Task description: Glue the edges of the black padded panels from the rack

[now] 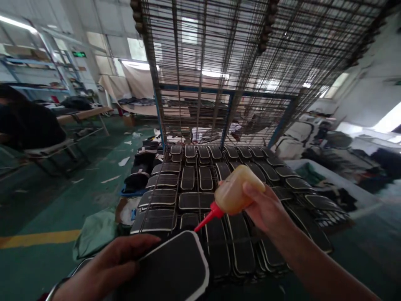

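A wire rack (231,102) blocks the upper centre, stacked panels (197,201) crowd below it; beyond the green cloth (97,230) near the left grip (114,261), floor (100,167) opens at frame left.

The light is dim and cool, strongest at a broad white opening (388,121) on the far right, burnt out to glare. A long white tube lamp (19,24) glows upper left. Toward the near edge of the blue-framed dark wire rack (231,99), black rounded-oblong pads (241,242) sink into shadow (their pale rims read clearly). Wide-angle stretch and blur soften the picture's sides.
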`<state>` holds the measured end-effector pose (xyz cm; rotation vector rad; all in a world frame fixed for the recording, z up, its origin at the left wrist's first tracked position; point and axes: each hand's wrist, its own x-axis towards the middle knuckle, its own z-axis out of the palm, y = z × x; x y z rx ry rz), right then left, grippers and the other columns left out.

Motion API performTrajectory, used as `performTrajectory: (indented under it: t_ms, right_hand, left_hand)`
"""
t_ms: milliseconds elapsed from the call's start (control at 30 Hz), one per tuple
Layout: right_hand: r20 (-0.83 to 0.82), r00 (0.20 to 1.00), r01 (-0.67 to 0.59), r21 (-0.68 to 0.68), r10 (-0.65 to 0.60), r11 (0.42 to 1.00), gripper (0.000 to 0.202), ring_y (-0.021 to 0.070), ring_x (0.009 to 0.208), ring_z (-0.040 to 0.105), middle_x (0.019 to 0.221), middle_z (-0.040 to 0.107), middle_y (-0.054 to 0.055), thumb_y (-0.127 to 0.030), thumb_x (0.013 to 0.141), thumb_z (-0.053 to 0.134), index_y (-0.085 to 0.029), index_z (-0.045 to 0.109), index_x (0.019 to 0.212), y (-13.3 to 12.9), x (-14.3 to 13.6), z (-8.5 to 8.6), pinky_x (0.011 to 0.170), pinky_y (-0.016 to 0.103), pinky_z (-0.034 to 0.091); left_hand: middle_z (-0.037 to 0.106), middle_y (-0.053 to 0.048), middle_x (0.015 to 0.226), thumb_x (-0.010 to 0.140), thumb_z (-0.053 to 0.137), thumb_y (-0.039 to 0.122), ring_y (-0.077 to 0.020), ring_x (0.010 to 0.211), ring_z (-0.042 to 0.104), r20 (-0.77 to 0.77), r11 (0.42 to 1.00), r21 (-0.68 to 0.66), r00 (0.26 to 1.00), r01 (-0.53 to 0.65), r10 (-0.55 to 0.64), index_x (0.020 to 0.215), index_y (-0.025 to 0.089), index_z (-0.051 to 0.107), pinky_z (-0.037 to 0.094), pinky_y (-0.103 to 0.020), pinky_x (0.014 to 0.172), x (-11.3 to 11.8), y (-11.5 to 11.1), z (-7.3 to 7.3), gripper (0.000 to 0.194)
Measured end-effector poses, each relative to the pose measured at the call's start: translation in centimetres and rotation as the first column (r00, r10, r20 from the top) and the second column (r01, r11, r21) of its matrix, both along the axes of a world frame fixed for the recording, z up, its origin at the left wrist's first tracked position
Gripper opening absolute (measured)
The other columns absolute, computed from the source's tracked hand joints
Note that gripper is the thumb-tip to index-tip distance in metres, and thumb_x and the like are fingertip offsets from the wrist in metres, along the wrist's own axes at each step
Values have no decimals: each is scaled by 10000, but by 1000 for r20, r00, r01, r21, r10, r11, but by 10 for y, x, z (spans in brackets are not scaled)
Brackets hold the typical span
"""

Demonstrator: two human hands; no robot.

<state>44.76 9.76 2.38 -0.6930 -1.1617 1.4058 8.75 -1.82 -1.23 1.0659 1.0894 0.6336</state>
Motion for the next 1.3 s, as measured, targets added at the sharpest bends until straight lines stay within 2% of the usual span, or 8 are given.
performTrajectory:
  t_ms: [67,167,300,633,800,933,1100,1300]
  right_hand:
    - [-10,1000,14,-22,-15,1000,345,305,942,731,953,777,77,-458,804,903,-242,765,1036,-2,4,2,855,447,630]
    - [-21,1000,18,-29,-19,999,357,291,921,726,955,774,72,-452,783,919,-236,765,1022,-8,5,7,845,429,625]
    - [-23,999,29,-9,-29,1000,345,270,901,724,976,774,66,-439,791,917,-240,768,1030,-13,5,11,858,417,614]
    - [-48,999,4,2,-4,1000,352,256,883,731,979,785,63,-434,785,923,-244,773,1040,-16,6,9,890,421,596]
    - [-54,998,28,-21,-29,999,377,252,886,731,985,782,63,-425,776,931,-238,772,1062,-19,10,5,889,411,603]
    - [-73,997,-8,-14,7,1000,294,255,895,747,958,794,59,-399,814,906,-258,787,1043,-25,12,5,913,418,608]
    - [-92,995,-31,13,32,999,272,277,925,760,906,796,53,-403,854,871,-278,792,1083,-32,15,6,942,455,611]
    - [-99,994,45,-28,-48,999,346,339,971,755,951,800,94,-453,805,899,-244,788,1057,-32,19,0,940,524,607]
  left_hand:
    - [785,-3,1310,795,744,441,-385,1209,702,18,999,-15,999,36,-35,1233,418,777,551,-511,1058,3,2,3,439]
    - [791,2,1295,787,761,413,-394,1209,706,36,999,-35,999,28,-26,1193,432,794,557,-518,1057,8,5,7,407]
    - [798,-39,1275,793,751,389,-425,1188,713,35,999,-36,999,29,-28,1190,401,808,552,-545,1056,14,11,11,401]
    - [840,-19,1141,755,786,374,-398,1071,759,38,999,3,998,53,-53,1099,396,845,611,-479,947,19,20,23,349]
    - [828,-39,1191,775,765,426,-391,1094,751,-6,997,3,997,78,-78,1183,349,822,600,-436,957,16,26,20,419]
    - [833,-36,1171,776,758,435,-383,1077,755,-67,998,20,996,67,-66,1178,334,823,605,-422,943,13,29,20,420]
    - [831,-19,1176,775,793,419,-375,1105,750,-25,1000,-19,1000,3,-4,1174,334,819,600,-414,962,7,29,12,409]
    - [836,-12,1153,725,851,379,-364,1068,764,62,989,-78,989,-126,131,1154,332,811,615,-430,938,1,31,-3,434]
